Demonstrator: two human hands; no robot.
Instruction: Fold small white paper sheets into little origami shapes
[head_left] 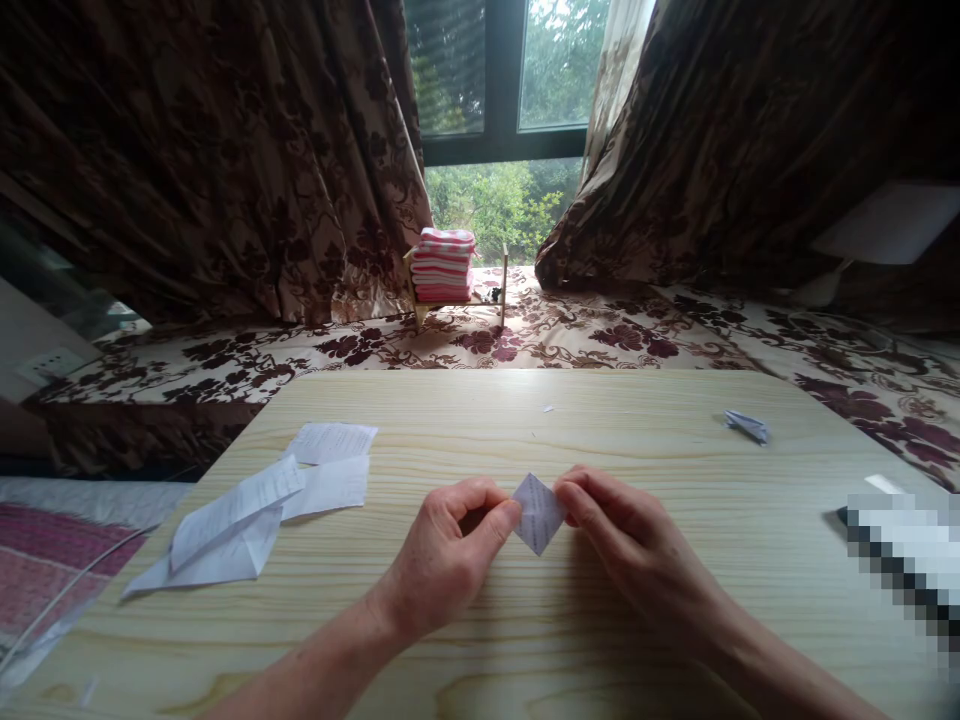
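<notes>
Between my two hands is a small folded paper square point(538, 515), turned so that one corner points up. Faint printed lines show on its face. My left hand point(454, 545) pinches its left corner between thumb and forefinger. On the opposite corner, my right hand point(619, 520) has its thumb and fingers pressed together. The paper is held just above the wooden table point(480, 640). Several loose sheets of printed paper point(232, 515) lie to the left, some overlapping. A small folded paper piece point(746, 427) rests at the far right of the table.
A tiny paper scrap point(548, 408) lies near the table's back edge. At the right edge is a blurred-out dark-edged object point(900, 560). Beyond the table, a small wooden stand point(504, 290) bears folded pink-striped cloths point(444, 265) on the flowered sill cover point(622, 335).
</notes>
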